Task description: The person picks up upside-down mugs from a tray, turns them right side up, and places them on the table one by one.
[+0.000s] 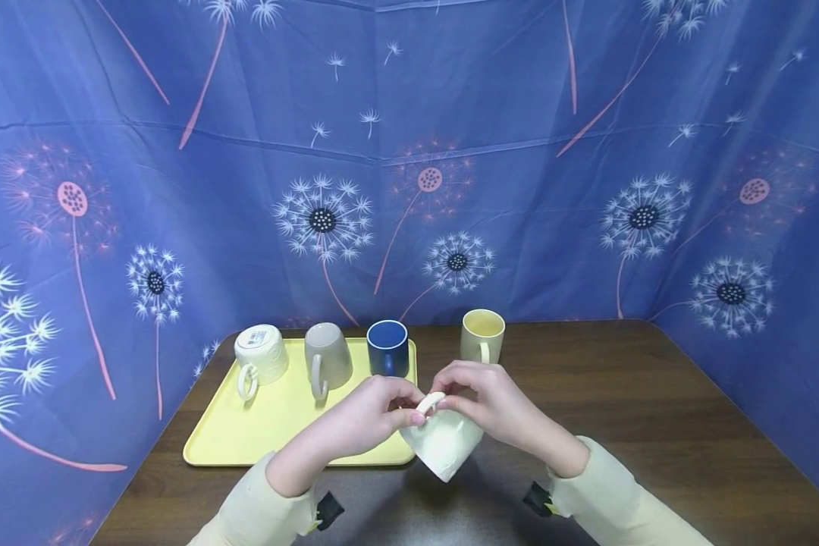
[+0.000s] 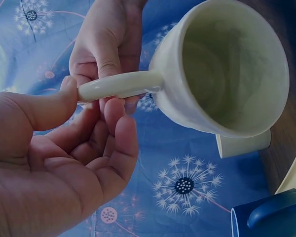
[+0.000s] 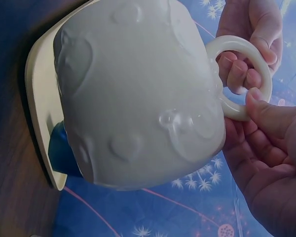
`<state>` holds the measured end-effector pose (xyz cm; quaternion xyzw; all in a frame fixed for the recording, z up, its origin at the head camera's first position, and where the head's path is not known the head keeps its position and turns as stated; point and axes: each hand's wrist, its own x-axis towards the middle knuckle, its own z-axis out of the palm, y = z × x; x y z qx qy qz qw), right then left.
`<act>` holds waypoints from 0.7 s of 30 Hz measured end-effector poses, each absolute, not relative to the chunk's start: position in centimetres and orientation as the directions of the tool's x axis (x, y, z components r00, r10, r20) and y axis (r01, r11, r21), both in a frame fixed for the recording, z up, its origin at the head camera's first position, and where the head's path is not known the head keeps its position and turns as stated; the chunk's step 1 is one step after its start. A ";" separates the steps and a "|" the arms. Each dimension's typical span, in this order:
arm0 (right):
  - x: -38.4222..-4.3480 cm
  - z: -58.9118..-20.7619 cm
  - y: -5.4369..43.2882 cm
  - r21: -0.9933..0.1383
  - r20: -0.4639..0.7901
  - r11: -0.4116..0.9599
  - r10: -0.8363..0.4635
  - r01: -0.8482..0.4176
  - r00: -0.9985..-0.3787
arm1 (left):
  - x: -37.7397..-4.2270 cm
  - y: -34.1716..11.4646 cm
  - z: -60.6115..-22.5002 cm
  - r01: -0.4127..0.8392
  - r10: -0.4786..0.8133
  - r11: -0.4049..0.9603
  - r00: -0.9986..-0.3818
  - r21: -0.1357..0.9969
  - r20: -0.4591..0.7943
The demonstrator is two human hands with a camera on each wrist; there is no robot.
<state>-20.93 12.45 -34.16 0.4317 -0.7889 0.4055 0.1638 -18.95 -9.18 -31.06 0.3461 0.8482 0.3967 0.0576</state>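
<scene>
Blue curtain [image 1: 519,189] at the back, brown tabletop [image 1: 641,402] in front, yellow tray [image 1: 259,440] on its left side. Off-white mug [image 1: 450,440] is up above the tabletop by the tray's right front corner, mouth toward my left wrist. On tray, left to right: white mug [image 1: 269,360] and grey mug [image 1: 334,360] upside down, blue mug [image 1: 387,362] upright. Yellow mug [image 1: 481,345] upright, off-tray to the right. My left hand [image 1: 375,409] and right hand [image 1: 484,390] both pinch the off-white mug's handle [image 1: 431,402].
</scene>
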 end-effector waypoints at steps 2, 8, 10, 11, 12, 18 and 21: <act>-20.9 -34.2 12.6 -0.494 0.618 0.304 -0.536 -0.815 -0.575 | -18.9 -9.1 -31.2 0.543 0.616 0.455 -0.764 0.706 0.192; -20.7 -34.1 12.9 -0.519 0.610 0.375 -0.467 -0.768 -0.640 | -18.8 -9.0 -32.0 0.518 0.535 0.460 -0.810 0.722 0.240; -20.6 -34.0 13.0 -0.528 0.602 0.406 -0.441 -0.746 -0.666 | -18.8 -8.9 -32.3 0.505 0.507 0.438 -0.822 0.744 0.260; -20.6 -34.0 13.1 -0.530 0.600 0.418 -0.430 -0.737 -0.675 | -18.7 -8.9 -32.5 0.502 0.492 0.426 -0.827 0.753 0.273; -20.6 -34.0 13.2 -0.532 0.599 0.430 -0.418 -0.730 -0.683 | -18.7 -8.8 -32.7 0.501 0.478 0.414 -0.830 0.760 0.286; -20.5 -34.2 13.5 -0.560 0.608 0.434 -0.365 -0.706 -0.706 | -18.6 -8.3 -33.8 0.539 0.398 0.343 -0.825 0.769 0.401; -20.4 -34.4 13.6 -0.566 0.617 0.430 -0.345 -0.703 -0.708 | -18.5 -8.0 -34.3 0.561 0.360 0.328 -0.818 0.760 0.449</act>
